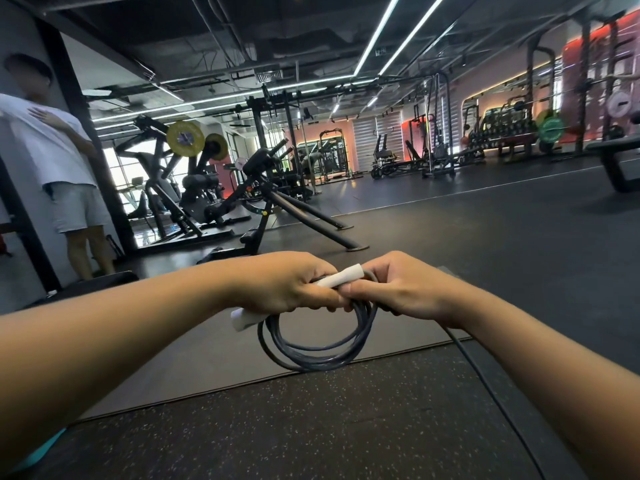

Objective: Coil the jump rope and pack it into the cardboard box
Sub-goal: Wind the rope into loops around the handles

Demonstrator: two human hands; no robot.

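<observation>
The jump rope (313,355) is a dark cord with white handles, and several loops of it hang below my hands at the centre of the head view. My left hand (280,289) grips the coil together with a white handle (341,279); the end of another white handle (240,320) pokes out under that fist. My right hand (401,287) pinches the cord right beside the left. A loose length of cord (485,386) trails from under my right wrist down toward the lower right. No cardboard box is in sight.
A person in a white shirt (52,150) stands at the far left by a dark pillar. Weight machines (214,188) and racks line the back of the gym. Dark rubber flooring (485,237) stretches ahead, with a speckled mat (311,427) under my arms.
</observation>
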